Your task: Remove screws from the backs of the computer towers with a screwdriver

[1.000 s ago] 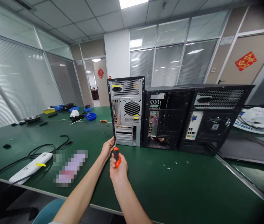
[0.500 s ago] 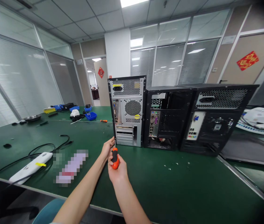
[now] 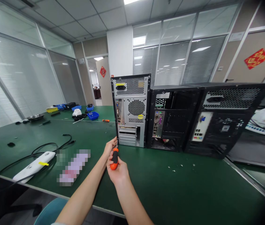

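My right hand (image 3: 119, 170) is closed around the handle of an orange and black screwdriver (image 3: 114, 159). Its shaft points up and away, the tip at the lower left edge of a silver-backed computer case (image 3: 132, 120). My left hand (image 3: 110, 147) is at that same corner, its fingertips together beside the tip and against the case edge. Whatever those fingers pinch is hidden. The case stands upright with its back panel facing me.
Two black computer cases (image 3: 174, 125) stand close on the right. Small white scraps (image 3: 174, 171) lie before them. On the left are a white power strip (image 3: 34, 167), black cables (image 3: 52, 147) and a blurred purple item (image 3: 76, 168). Blue trays (image 3: 93, 116) and another screwdriver (image 3: 105, 120) lie farther back.
The view has shifted slightly, so the cases appear a little farther right. Both hands and the screwdriver stay at the same corner of the silver-backed case.
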{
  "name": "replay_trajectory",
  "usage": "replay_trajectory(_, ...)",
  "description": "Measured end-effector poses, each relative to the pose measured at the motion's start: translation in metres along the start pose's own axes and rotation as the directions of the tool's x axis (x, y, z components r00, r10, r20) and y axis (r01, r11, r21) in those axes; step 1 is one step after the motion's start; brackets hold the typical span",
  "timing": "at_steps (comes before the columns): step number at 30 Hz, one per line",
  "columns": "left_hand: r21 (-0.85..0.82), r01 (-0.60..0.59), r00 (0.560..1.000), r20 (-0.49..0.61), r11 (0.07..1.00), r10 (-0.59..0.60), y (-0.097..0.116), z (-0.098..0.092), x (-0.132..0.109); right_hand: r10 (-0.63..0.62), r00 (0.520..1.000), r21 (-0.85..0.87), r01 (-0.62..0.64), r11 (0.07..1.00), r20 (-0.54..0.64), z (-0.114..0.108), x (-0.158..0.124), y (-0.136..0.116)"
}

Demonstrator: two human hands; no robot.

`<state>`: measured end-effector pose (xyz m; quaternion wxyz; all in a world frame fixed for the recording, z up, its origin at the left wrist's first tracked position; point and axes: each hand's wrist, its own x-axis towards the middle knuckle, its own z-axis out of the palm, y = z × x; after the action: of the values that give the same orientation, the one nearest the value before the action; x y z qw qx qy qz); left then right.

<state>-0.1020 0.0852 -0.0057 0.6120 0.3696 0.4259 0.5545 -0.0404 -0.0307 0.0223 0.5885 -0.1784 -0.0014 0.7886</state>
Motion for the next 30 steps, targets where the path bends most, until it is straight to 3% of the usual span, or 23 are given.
replay_trajectory(17, -0.016, -0.057, 0.998, 0.036, 0.998, 0.058, -0.007, -0.002, 0.001, -0.088, 0.988, 0.009, 0.089, 0.996, -0.124, 0.011, -0.004, -0.009)
replay_trajectory(30, -0.024, -0.032, 0.997, 0.066, 0.999, 0.034, -0.01, -0.005, 0.005, -0.188, 0.978, -0.23, 0.162, 0.96, -0.094, 0.011, -0.014, -0.02)
